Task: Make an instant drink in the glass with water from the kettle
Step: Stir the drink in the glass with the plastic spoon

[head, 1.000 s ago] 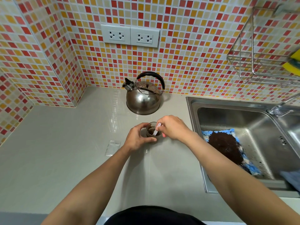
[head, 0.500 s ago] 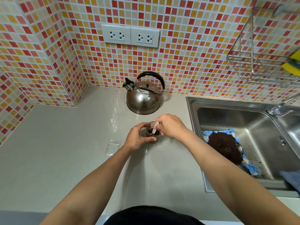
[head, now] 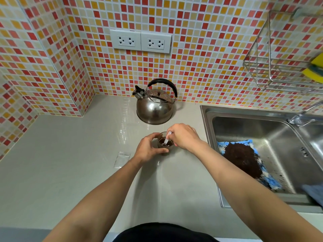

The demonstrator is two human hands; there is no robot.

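Stirring the drink in the glass, kettle parked behind.
I see my left hand (head: pixel 148 150) wrapped around the glass (head: pixel 165 143) at counter centre to steady it; my right hand (head: pixel 183 136) pinches a white stirrer (head: pixel 167 139) dipped in the dark liquid; kettle (head: pixel 154 103) sits far, clear of the stirring.

One kettle (head: pixel 154 109), one glass (head: pixel 165 144), one white stirrer (head: pixel 167 139), one clear sachet (head: pixel 121 159), two wall sockets (head: pixel 141 41), two hands (head: pixel 148 149).

Both forearms are bare to past the elbow, with no sleeves, watch, rings or bands on the left hand (head: pixel 148 149) or right hand (head: pixel 183 136); a black garment (head: pixel 162 232) shows at 6 o'clock
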